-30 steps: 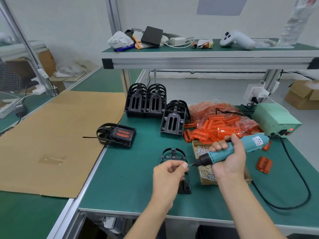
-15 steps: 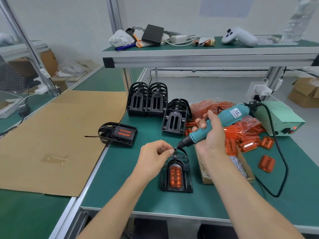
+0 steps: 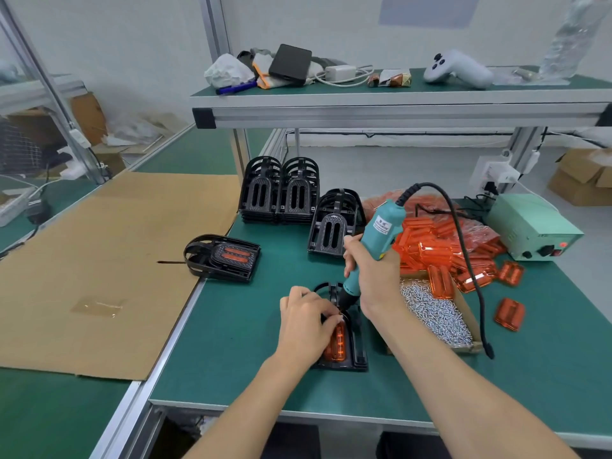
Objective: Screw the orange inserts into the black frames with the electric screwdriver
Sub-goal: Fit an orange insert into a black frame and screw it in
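A black frame (image 3: 359,346) with an orange insert (image 3: 337,342) in it lies near the table's front edge. My right hand (image 3: 372,276) grips the teal electric screwdriver (image 3: 377,233), held nearly upright with its tip down at the top of the insert. My left hand (image 3: 306,321) rests on the frame, fingertips pinched together at the screwdriver tip; whether they hold a screw is hidden. A finished frame (image 3: 225,256) with orange inserts lies to the left. Stacks of empty black frames (image 3: 281,190) stand behind.
A cardboard box of screws (image 3: 433,313) sits right of the frame, with a pile of orange inserts (image 3: 437,246) behind it and loose ones at the right. The green power supply (image 3: 530,226) and the tool's black cable (image 3: 470,260) lie right. Cardboard sheet (image 3: 99,270) covers the left.
The screwdriver swung from level to nearly upright and its tip came down onto the frame. My left hand moved down with it onto the frame. The frame now shows its orange insert.
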Demonstrator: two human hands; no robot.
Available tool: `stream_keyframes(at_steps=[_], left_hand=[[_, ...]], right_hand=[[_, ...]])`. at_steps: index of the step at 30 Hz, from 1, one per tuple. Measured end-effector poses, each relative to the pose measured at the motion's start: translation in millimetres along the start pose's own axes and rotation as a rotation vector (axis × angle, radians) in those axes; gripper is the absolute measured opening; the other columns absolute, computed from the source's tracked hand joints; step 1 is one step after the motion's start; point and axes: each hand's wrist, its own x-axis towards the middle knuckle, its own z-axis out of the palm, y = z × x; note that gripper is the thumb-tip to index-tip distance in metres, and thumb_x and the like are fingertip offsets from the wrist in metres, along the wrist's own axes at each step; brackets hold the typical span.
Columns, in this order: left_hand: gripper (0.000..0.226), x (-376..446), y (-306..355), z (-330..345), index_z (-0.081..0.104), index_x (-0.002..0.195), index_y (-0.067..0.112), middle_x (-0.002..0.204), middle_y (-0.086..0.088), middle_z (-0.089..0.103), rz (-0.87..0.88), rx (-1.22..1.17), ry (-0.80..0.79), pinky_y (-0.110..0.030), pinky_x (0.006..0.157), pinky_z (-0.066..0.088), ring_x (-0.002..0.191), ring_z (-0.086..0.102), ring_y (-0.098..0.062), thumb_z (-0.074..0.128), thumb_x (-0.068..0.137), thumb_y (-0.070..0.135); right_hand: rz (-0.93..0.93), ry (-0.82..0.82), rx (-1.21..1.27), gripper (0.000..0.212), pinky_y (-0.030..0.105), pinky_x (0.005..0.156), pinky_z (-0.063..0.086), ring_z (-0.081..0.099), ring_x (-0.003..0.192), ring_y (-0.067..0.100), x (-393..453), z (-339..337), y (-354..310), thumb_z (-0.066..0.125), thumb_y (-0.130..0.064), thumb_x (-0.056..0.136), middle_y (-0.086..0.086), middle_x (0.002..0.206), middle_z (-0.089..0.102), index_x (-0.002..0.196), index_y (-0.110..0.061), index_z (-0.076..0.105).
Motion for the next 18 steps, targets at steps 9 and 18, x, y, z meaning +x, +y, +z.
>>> stream_keyframes(at_steps=[9,18], left_hand=[[0.010,-6.4,-2.6,10.4,0.081,0.086,0.029,0.083,0.014,0.059,0.014,0.061,0.065,-0.035,0.079,0.037,0.099,0.043,-0.020,0.084,0.081,0.036],[0.009,-6.8,-3.9,8.9,0.081,0.088,0.029,0.083,0.016,0.062,0.004,0.027,0.044,-0.032,0.079,0.029,0.100,0.043,-0.016,0.081,0.084,0.038]], right_hand=[[0.005,-0.036,-0.081,0.018,0.027,0.052,0.045,0.046,0.049,0.016,0.6,3.6,8.5,0.075,-0.034,0.082,0.002,0.058,0.056,0.068,-0.031,0.063],[-0.013,-0.117,-0.122,0.025,0.032,0.063,0.054,0.053,0.052,0.018,-1.1,5.9,8.1,0.072,-0.026,0.090,0.001,0.055,0.056,0.067,-0.031,0.063]])
